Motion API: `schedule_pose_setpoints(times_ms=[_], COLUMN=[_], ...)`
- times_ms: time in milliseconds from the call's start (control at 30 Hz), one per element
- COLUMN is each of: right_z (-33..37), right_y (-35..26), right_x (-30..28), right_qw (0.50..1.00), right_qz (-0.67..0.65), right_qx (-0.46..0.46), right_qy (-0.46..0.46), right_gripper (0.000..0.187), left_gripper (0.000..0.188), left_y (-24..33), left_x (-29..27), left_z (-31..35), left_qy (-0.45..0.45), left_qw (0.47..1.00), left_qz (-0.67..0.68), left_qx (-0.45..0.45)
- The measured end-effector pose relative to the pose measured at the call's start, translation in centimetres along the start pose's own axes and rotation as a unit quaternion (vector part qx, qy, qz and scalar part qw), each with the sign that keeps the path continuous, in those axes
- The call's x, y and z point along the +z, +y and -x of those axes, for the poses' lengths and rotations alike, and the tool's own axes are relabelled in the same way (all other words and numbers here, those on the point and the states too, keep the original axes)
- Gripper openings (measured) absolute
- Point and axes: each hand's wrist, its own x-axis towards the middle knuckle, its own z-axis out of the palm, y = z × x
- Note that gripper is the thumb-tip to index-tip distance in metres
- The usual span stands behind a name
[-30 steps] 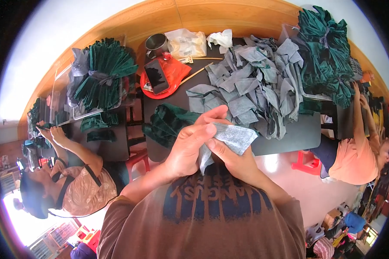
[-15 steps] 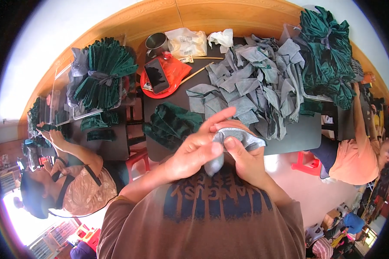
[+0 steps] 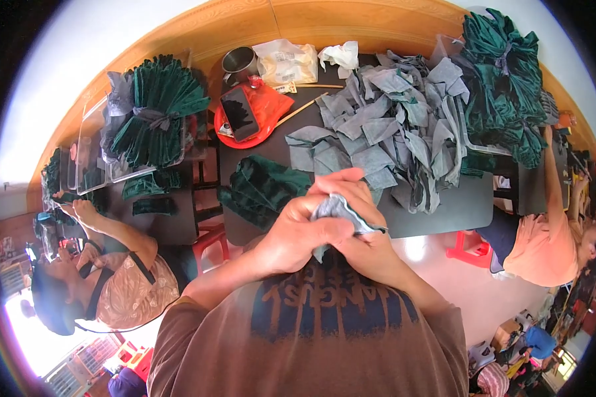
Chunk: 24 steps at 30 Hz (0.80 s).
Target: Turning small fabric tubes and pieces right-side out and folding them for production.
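Note:
A small grey fabric piece [image 3: 338, 208] is bunched between my hands above the table's near edge, a thin dark green edge showing on its right side. My left hand [image 3: 297, 233] is closed on it, thumb laid across the cloth. Pressed against it from the right, my right hand [image 3: 362, 249] also grips the fabric; some of its fingers are hidden behind the cloth and the left hand. Just beyond my left hand lies a crumpled dark green velvet cloth [image 3: 255, 192]. Farther off, at right, a loose heap of grey-backed fabric pieces [image 3: 371, 126] covers much of the table.
On the dark table [image 3: 437, 218], a red plate [image 3: 261, 135] carries a phone [image 3: 240, 114], near a metal mug [image 3: 240, 64] and a plastic packet [image 3: 285, 61]. Green velvet bundles [image 3: 153, 116] fill bins on both sides. Co-workers sit left [image 3: 122, 294] and right [image 3: 546, 251].
My hands have drawn closer together around the grey fabric piece. The left fingers now fold over it, and the cloth is more bunched and turned than before.

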Motion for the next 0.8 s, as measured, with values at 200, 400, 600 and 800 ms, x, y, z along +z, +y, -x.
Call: schedule_pose_setpoints(times_ms=[200,400,600,800], right_z=[0.7,0.0,0.4,0.4], right_y=[-1.0,-1.4,-0.9,-1.3], right_x=[-0.2,-0.8,-1.0,-1.1], right_qw=[0.995,0.998,0.999,0.994], right_qz=[-0.076,-0.065,0.018,-0.080], right_qx=[0.056,-0.008,-0.021,0.050], right_qy=[0.014,-0.022,-0.047,-0.063], right_gripper=[0.068,0.072,0.070,0.062], left_gripper=[0.019,0.012,0.022,0.027], left_y=[0.4,-0.1,0.1,-0.1], left_x=[-0.1,-0.8,-1.2,-1.1], left_z=[-0.4,-0.1,-0.2,0.6], left_qy=[0.077,-0.078,-0.140,-0.057], left_qw=[0.997,0.985,0.968,0.993], left_qz=[0.005,-0.124,-0.203,-0.104], left_qx=[0.006,0.089,0.055,0.004])
